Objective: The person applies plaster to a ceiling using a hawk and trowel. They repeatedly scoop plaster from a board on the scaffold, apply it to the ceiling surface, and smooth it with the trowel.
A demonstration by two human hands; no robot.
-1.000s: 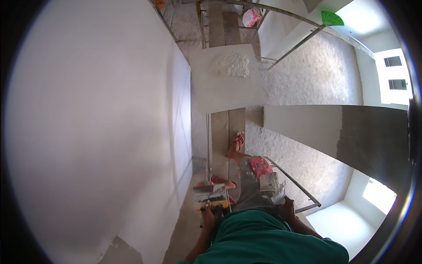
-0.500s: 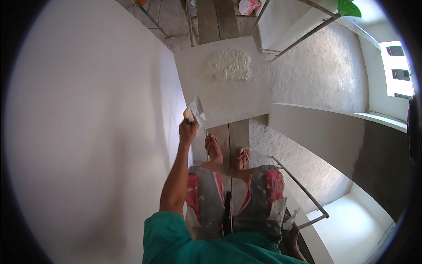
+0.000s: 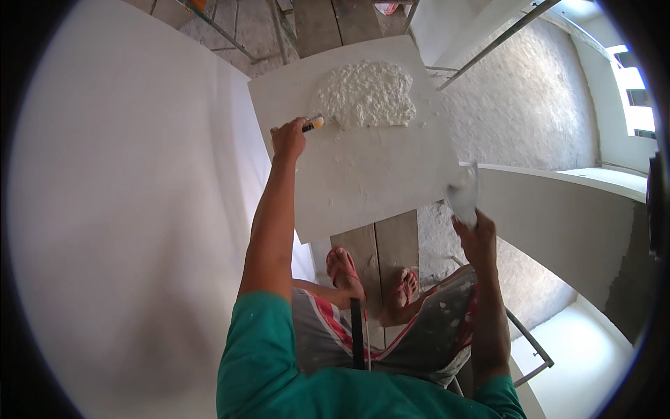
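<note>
A pale mixing board (image 3: 363, 174) lies across the planks in front of me, bearing a lumpy heap of wet white plaster (image 3: 370, 94). My left hand (image 3: 287, 142) is closed round a putty knife (image 3: 314, 123) with a black and yellow handle, over the board's left part by the heap's near left edge. The knife's blade can hardly be made out from this angle. Off the board's right edge, my right hand (image 3: 478, 237) grips a second tool, a broad-bladed scraper (image 3: 463, 195) with whitish smears, slightly blurred. Its handle is hidden in my fingers.
Wooden planks (image 3: 359, 262) run under my feet, which wear red flip-flops. A tall white wall (image 3: 139, 195) stands close on the left. Metal scaffold rails (image 3: 502, 42) rise at the far right, another tube (image 3: 530, 339) at near right. A rough floor (image 3: 523, 105) shows below.
My left hand has reached forward over the board with its putty knife. My right hand has risen from beside my leg to the board's right edge with its scraper. My view has shifted.
</note>
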